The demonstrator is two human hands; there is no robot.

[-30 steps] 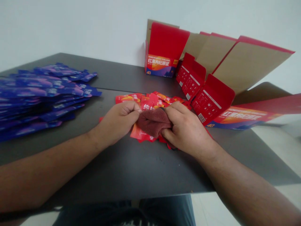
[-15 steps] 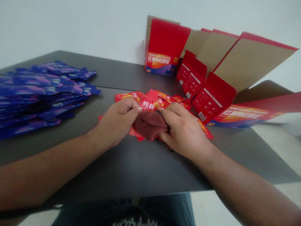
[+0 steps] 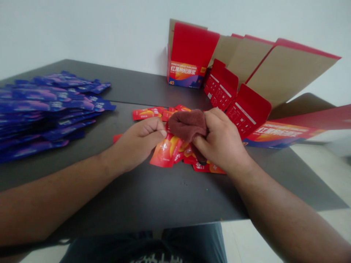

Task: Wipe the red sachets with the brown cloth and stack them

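A dark red cloth [image 3: 188, 125] is bunched in my right hand [image 3: 222, 144], which is closed around it at the middle of the dark table [image 3: 153, 197]. My left hand [image 3: 137, 142] is closed in a pinch on the top edge of a red sachet [image 3: 164, 151] that hangs down toward the table. The cloth sits against the upper end of that sachet. More red sachets [image 3: 149, 113] lie spread under and behind both hands.
A large pile of blue sachets [image 3: 46, 109] covers the table's left side. An opened red box [image 3: 188, 60] stands at the back by the wall. Flattened red and brown cartons [image 3: 255, 98] lean and lie at the right, reaching past the table's edge.
The cloth in my right hand has moved up and away from me along the sachet. The sachet in my left hand now shows its lower part below the cloth.
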